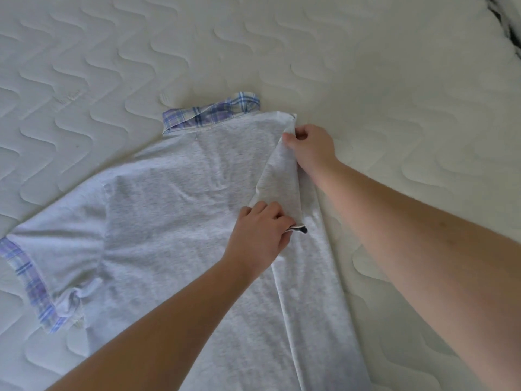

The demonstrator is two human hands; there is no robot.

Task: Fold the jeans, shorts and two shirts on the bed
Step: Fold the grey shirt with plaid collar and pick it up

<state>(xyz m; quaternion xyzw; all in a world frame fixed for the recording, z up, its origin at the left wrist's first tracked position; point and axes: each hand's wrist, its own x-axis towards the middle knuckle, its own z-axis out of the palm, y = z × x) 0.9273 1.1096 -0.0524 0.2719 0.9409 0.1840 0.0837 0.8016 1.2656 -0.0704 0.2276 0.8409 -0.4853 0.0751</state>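
Note:
A light grey polo shirt with a blue plaid collar and plaid sleeve cuff lies back-up on the bed. Its right side is folded inward over the body. My right hand pinches the folded edge at the shoulder, near the collar. My left hand grips the folded-in sleeve at its cuff, in the middle of the shirt. The left sleeve lies spread out flat. No jeans, shorts or second shirt are in view.
The shirt lies on a white quilted mattress with a wavy stitched pattern. A dark object shows at the top right corner.

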